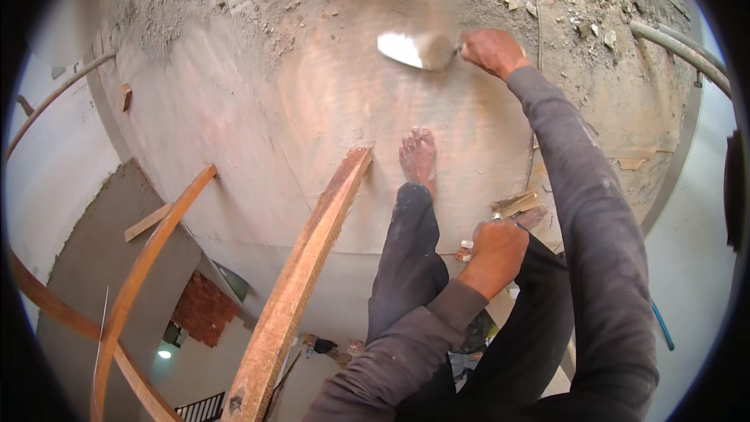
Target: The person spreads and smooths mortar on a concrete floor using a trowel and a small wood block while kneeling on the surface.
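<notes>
I watch two hands through the head camera. The right hand (492, 52) is wrapped firmly round the handle of one trowel (398, 48), fingers fully curled. The trowel is out ahead of the feet, its blade pointing left and partly blurred; I cannot tell whether it touches the dusty floor (312, 86) below it. The left hand (496, 258) makes a tight fist by the right knee, closed round one small shiny thing (497, 218); only its tip shows, so I cannot tell what it is.

I count two bare feet: the left foot (419, 155) flat on the floor, and the right foot (531, 217) partly hidden beyond the left hand, with a broken piece of wood (512, 204) just beside it.

One thick wooden beam (301, 277) rises left of the left leg, and one thinner beam (152, 254) stands farther left. Two small wood blocks lie toward the left, one reddish block (126, 97) and one paler block (147, 223). Grey rubble (578, 23) spreads along the far side. At the right edge I see two pipes (680, 48) and one blue stick (662, 325).
</notes>
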{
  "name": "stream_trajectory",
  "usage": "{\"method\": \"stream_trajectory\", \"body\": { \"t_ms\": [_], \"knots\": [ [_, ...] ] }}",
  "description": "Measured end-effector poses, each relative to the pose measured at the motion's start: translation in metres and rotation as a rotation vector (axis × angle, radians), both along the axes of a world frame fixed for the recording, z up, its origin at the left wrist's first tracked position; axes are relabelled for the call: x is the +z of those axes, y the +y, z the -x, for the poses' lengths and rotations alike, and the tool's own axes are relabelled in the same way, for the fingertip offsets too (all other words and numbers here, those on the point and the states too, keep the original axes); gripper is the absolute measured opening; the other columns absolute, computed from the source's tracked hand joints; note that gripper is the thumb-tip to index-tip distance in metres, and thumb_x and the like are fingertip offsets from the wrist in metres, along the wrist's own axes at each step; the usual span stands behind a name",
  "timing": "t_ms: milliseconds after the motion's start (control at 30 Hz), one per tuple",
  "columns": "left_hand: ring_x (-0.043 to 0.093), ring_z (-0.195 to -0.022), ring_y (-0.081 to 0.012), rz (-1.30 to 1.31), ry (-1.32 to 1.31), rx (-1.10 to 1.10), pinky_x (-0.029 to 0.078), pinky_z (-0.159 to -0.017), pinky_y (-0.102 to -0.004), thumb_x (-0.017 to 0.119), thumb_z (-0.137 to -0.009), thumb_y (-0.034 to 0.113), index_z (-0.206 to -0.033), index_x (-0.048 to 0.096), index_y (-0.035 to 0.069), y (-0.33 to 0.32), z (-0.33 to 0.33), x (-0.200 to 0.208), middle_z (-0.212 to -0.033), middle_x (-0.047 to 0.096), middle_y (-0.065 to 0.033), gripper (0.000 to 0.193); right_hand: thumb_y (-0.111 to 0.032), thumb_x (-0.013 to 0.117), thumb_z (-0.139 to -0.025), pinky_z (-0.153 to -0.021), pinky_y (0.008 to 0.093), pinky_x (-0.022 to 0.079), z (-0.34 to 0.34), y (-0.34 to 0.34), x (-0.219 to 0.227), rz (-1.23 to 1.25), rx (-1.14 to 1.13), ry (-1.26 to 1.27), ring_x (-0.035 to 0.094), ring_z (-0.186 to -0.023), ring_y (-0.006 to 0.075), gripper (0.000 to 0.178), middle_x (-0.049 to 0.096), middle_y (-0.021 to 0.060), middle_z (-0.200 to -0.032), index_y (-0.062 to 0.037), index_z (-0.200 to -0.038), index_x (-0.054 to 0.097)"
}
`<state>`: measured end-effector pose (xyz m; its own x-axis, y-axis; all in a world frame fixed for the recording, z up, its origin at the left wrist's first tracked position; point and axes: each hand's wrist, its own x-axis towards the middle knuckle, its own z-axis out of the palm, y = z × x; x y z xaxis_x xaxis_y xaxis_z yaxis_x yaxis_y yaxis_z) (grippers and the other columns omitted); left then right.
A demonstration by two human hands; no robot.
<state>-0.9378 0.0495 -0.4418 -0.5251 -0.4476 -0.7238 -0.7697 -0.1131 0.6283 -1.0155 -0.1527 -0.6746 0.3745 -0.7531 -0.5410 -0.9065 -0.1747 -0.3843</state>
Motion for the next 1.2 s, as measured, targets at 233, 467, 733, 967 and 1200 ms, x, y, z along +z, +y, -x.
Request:
{"method": "stream_trajectory", "body": {
  "t_ms": [233, 467, 733, 967, 1200],
  "knots": [
    [0.066, -0.072, -0.0278, -0.025, -0.016, 0.022, 0.05, -0.061, -0.0379, 0.063, -0.069, 0.008, -0.067, 0.068, 0.006, 0.006, 0.002, 0.002, -0.072, 0.065, -0.0124, 0.005, -0.035, 0.053, -0.084, -0.073, 0.0453, 0.046, 0.033, -0.071, 0.04, -0.159, -0.262, -0.142, 0.062, -0.083, 0.0352, 0.036, 0.065, 0.0191, -0.089, -0.0018, -0.097, 0.059],
    [0.067, -0.075, -0.0269, -0.049, -0.049, 0.001, 0.051, -0.062, -0.0372, 0.064, -0.069, 0.008, -0.07, 0.069, 0.006, 0.008, 0.0, 0.003, -0.075, 0.066, -0.0118, 0.005, -0.025, 0.063, -0.082, -0.061, 0.0452, 0.049, -0.028, 0.055, 0.014, 0.028, -0.081, -0.22, 0.064, -0.072, 0.0354, 0.036, 0.065, 0.0187, -0.083, -0.0107, -0.113, 0.053],
    [0.066, -0.074, -0.0281, -0.064, -0.053, 0.019, 0.051, -0.065, -0.0379, 0.064, -0.068, 0.007, -0.069, 0.068, 0.006, 0.001, -0.001, -0.002, -0.074, 0.065, -0.0119, 0.004, -0.015, 0.051, -0.087, -0.062, 0.0419, 0.054, -0.113, 0.04, 0.012, 0.134, 0.228, -0.164, 0.066, -0.072, 0.0299, 0.015, 0.064, 0.0125, -0.078, -0.01, -0.1, 0.056],
    [0.065, -0.075, -0.0285, -0.033, -0.002, 0.122, 0.051, -0.065, -0.0388, 0.063, -0.068, 0.007, -0.068, 0.067, 0.006, -0.002, -0.012, -0.001, -0.073, 0.065, -0.0125, 0.004, -0.032, 0.047, -0.094, -0.075, 0.0399, 0.05, -0.056, -0.121, 0.016, 0.191, -0.476, -0.166, 0.063, -0.078, 0.0306, 0.037, 0.065, 0.0192, -0.089, 0.0014, -0.103, 0.06],
    [0.065, -0.076, -0.0285, 0.012, 0.016, 0.102, 0.05, -0.064, -0.0379, 0.064, -0.067, 0.006, -0.068, 0.067, 0.006, -0.007, -0.012, 0.002, -0.073, 0.065, -0.0123, 0.004, -0.03, 0.06, -0.084, -0.07, 0.0439, 0.048, -0.03, -0.033, 0.012, 0.001, -0.086, -0.344, 0.061, -0.074, 0.0357, 0.026, 0.064, 0.0176, -0.081, -0.0057, -0.093, 0.062]
  ]
}}
